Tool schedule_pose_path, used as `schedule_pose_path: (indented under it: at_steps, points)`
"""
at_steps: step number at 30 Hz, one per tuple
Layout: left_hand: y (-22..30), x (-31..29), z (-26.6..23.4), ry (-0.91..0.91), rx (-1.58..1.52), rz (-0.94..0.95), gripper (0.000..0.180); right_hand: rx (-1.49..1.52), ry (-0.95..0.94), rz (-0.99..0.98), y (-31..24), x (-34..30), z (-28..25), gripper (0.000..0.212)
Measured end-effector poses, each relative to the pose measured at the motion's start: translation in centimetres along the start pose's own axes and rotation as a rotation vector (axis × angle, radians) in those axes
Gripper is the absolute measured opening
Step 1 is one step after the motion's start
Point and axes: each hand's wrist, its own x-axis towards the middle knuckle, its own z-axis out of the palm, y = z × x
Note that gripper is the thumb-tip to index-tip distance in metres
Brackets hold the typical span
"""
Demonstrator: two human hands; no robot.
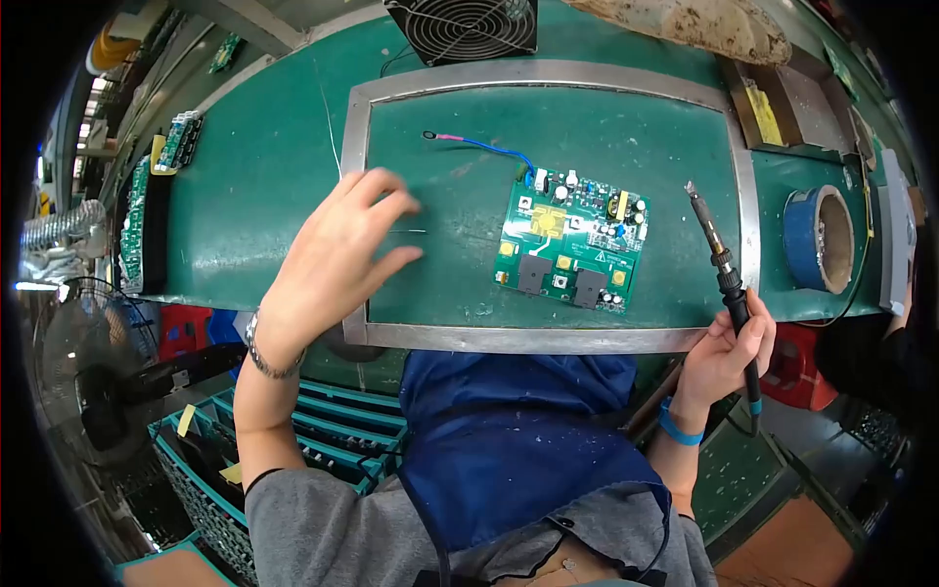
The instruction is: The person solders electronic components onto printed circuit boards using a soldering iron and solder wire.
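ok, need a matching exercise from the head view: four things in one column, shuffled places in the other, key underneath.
Things
1. black-gripped, metal-tipped soldering iron
2. green rectangular circuit board
3. black square fan with a round grille
4. blue-sided, tan-rimmed round container

Places
A. right of the silver metal frame, on the green tabletop
B. beyond the frame's far edge
C. in the person's right hand
D. lying inside the frame

Pairs: 1-C, 2-D, 3-B, 4-A
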Motion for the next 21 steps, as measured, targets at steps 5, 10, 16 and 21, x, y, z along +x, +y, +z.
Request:
schedule_pose_path:
  at_steps: [5, 10, 16, 21]
  points:
    - [-2.6, -1.5, 2.4, 0.227, 0.035, -0.041, 0.014, -0.032, -0.071, -0.043, -0.8, 0.9, -0.6, 0.035]
    - [-0.6, 2.0, 1.7, 0.207, -0.321, 0.216, 0.019, -0.036, -0.113, -0.083, -1.9, -0.3, 0.0, 0.035]
    - [2.0, 4.9, 3.8, 0.235, -0.405, 0.32, 0.02, -0.124, -0.247, -0.157, -4.4, -0.6, 0.7, 0.041]
    - [1.9, 3.3, 4.3, 0.303, -0.459, 0.172, 0.021, -0.168, -0.498, -0.183, -6.0, 1.3, 1.1, 0.037]
